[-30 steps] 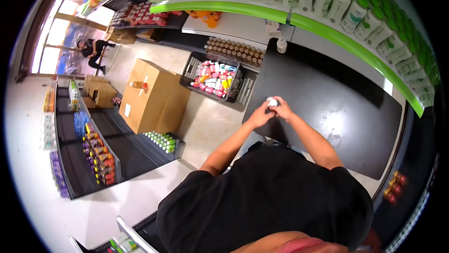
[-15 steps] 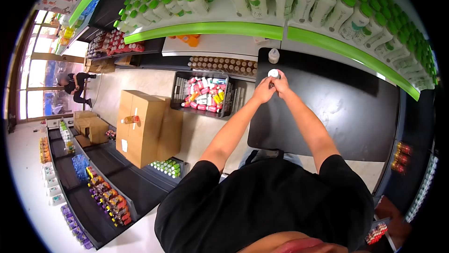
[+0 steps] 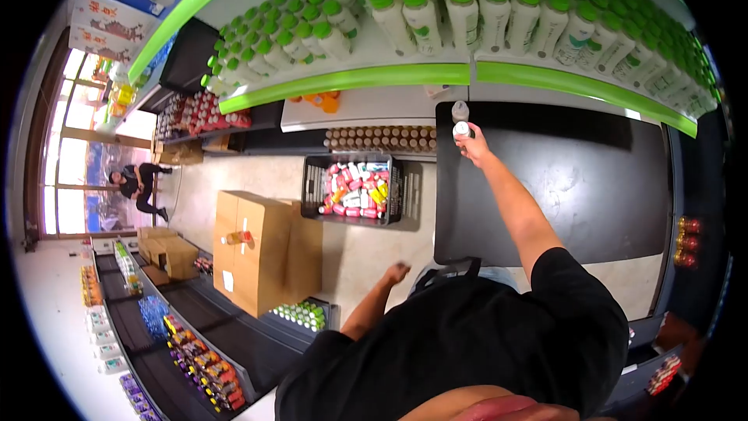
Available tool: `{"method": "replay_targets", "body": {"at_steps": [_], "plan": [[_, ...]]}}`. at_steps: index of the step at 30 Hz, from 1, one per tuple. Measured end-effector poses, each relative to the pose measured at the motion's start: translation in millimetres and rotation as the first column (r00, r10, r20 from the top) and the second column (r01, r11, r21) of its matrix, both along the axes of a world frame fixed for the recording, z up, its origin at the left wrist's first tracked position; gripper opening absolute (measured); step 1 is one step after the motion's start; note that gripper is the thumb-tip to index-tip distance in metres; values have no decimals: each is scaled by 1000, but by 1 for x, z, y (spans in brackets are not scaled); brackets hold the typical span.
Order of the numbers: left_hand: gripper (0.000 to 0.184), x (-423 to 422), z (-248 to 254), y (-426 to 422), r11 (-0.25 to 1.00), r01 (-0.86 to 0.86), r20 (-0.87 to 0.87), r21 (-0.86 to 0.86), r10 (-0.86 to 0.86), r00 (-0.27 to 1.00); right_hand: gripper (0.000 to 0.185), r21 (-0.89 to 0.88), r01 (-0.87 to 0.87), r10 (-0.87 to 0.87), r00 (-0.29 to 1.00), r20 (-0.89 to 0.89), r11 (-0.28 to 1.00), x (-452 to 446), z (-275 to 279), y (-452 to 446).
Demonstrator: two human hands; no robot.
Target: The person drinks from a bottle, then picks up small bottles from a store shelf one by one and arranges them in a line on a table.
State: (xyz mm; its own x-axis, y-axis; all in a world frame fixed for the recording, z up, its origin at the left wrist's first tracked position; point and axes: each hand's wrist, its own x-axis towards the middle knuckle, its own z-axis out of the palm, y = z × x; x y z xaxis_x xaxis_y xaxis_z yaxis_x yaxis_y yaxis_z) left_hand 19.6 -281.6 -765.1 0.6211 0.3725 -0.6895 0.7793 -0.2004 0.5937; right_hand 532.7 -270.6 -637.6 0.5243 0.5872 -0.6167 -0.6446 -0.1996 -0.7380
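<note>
My right hand (image 3: 474,145) is closed around a small bottle with a white cap (image 3: 462,130), over the far left corner of the black table (image 3: 545,187). Just beyond it stands a second small pale bottle (image 3: 460,111) on the table. Low beside my body, left of the table, hangs my left hand (image 3: 398,272); its fingers look curled, but they are too small and blurred to show whether they hold anything. A black crate (image 3: 312,187) of mixed bottles sits on the floor beyond my left hand.
Green-edged shelves (image 3: 584,84) of green-capped bottles run above the table's far side. Cardboard boxes (image 3: 253,257) stand left, with one bottle (image 3: 236,238) on top. Low shelves (image 3: 187,296) hold packed drinks. A seated person (image 3: 139,186) is far left.
My left hand has left the bottle and dropped back to my side. My right hand has carried the bottle forward, close to the standing one. The view has shifted, showing more shelf.
</note>
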Motion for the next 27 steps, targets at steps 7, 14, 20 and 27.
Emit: {"method": "replay_targets", "body": {"at_steps": [7, 14, 20, 27], "plan": [[34, -120, 36, -19, 921, -273, -477, -277, 115, 871, 59, -119, 74, -86, 992, -92, 990, -55, -36, -109], [35, -8, -7, 27, 917, -106, -320, -384, -25, 947, 23, -339, 267, -100, 893, 439, 902, -201, -115, -347], [31, 174, 13, 53, 973, 217, -71, 80, -212, 975, 16, -676, 172, -114, 985, 131, 717, -293, -142, -551], [22, 289, 66, -26, 984, 95, -46, -152, -103, 994, 21, -720, 229, -440, 891, -117, 655, -342, -117, -601]]}}
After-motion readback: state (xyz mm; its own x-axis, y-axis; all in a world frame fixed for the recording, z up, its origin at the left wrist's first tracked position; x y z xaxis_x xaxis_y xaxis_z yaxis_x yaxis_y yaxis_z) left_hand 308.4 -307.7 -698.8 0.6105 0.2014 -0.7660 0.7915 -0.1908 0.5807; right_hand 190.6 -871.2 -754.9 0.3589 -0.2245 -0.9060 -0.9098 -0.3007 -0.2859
